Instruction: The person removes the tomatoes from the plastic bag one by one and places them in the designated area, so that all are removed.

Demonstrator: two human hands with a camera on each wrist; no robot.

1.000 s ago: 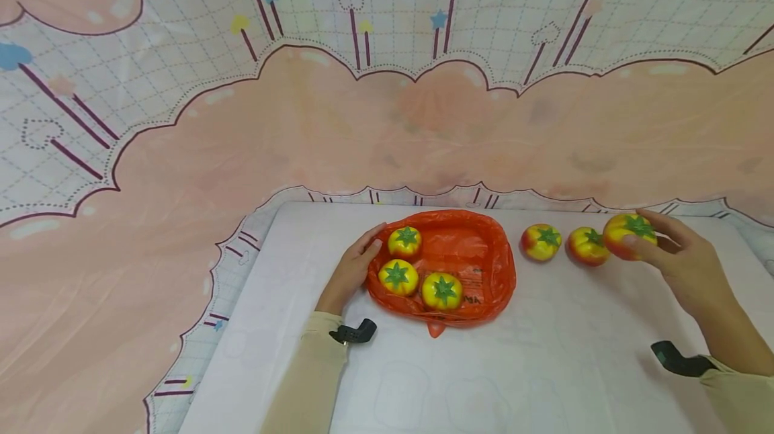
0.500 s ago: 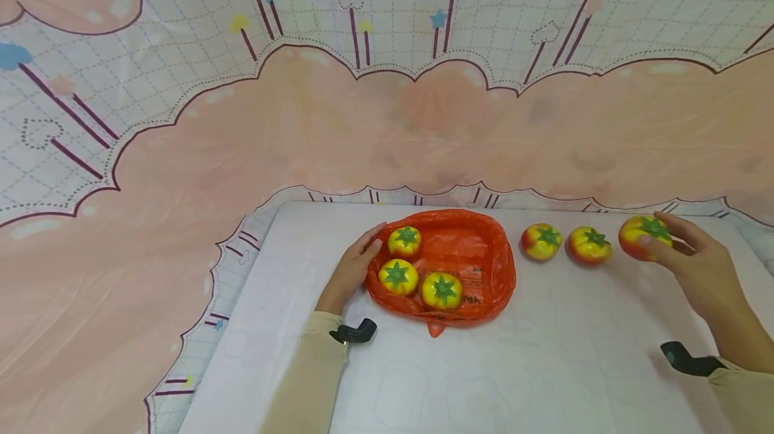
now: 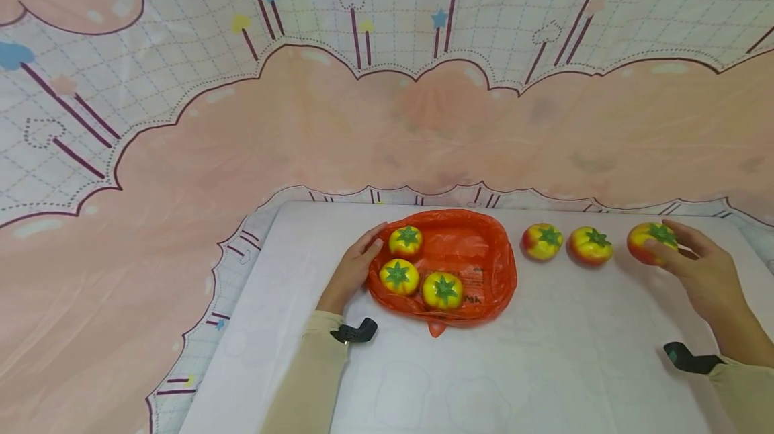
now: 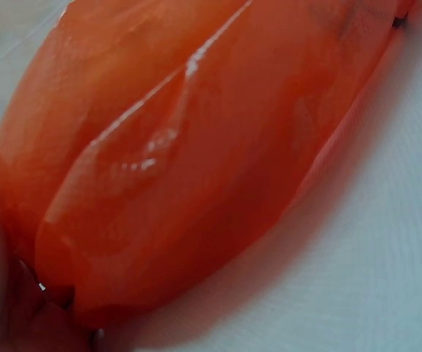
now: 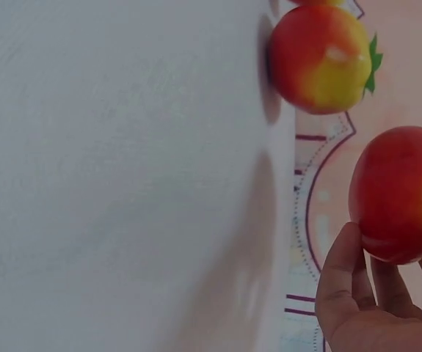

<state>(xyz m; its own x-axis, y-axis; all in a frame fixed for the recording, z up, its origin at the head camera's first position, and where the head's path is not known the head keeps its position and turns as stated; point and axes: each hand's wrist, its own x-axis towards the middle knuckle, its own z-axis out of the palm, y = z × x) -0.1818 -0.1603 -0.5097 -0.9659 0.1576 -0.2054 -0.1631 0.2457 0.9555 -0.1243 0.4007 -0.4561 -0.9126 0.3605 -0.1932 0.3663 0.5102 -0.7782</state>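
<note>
Shifted rightward since the earlier frame and slightly lower in the head view: the held tomato (image 3: 650,243), together with the right hand (image 3: 707,273). Left to right: the left hand (image 3: 351,273) grips the left rim of the red bag (image 3: 450,239), a thin, translucent, glossy plastic bag spread open on the worktop (image 3: 532,367), with dark print on its inner floor. Three tomatoes occupy the bag's left and near parts: the far tomato (image 3: 405,243), the left tomato (image 3: 399,277) and the near tomato (image 3: 443,291), all yellow, each with a green star-shaped calyx uppermost. Right of the bag, on the worktop, stand the first loose tomato (image 3: 541,243) and, just beside it, the second loose tomato (image 3: 590,247), both yellow with red flanks. Farthest right, the right hand grips the held tomato between thumb and fingers, clear of the worktop; its skin is smooth and shiny, deep red blending into yellow.
</note>
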